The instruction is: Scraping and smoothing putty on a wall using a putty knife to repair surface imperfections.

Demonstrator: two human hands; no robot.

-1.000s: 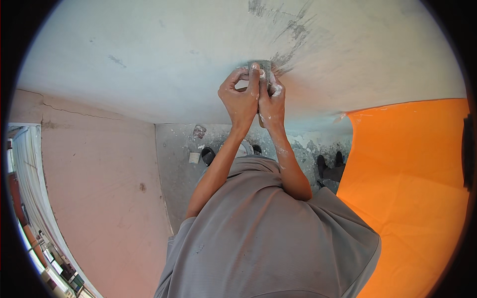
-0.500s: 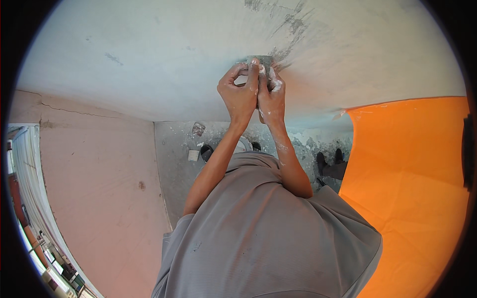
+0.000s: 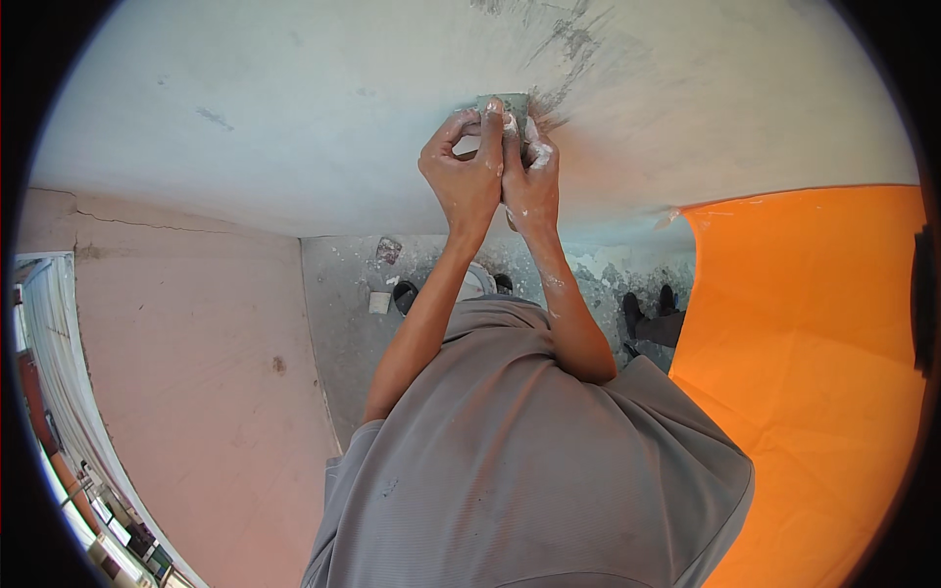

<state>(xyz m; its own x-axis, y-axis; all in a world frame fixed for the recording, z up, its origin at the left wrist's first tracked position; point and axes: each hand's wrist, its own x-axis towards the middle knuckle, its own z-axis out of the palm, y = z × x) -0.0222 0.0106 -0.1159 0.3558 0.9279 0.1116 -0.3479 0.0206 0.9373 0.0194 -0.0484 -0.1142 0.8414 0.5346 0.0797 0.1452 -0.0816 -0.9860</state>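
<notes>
Both of my hands are raised together at the upper middle, gripping a small grey square-edged tool [image 3: 518, 104], apparently a scraper, against the white wall [image 3: 294, 118]. My left hand [image 3: 461, 169] has its thumb pressed up along the tool's face and its fingers curled round it. My right hand [image 3: 532, 181] is closed on the tool just beside the left, with white paste on its fingers. Grey streaks [image 3: 573, 44] mark the wall above the tool.
A pink cracked wall [image 3: 196, 343] and a curtained opening [image 3: 54, 333] are at left. An orange sheet [image 3: 804, 372] fills the right. On the speckled grey floor [image 3: 343, 284] are a white cup-like item [image 3: 379, 302], dark sandals [image 3: 405, 296] and another person's dark shoes [image 3: 633, 314].
My hands and the grey tool have moved slightly up the wall and a little left. Both hands keep the same grip.
</notes>
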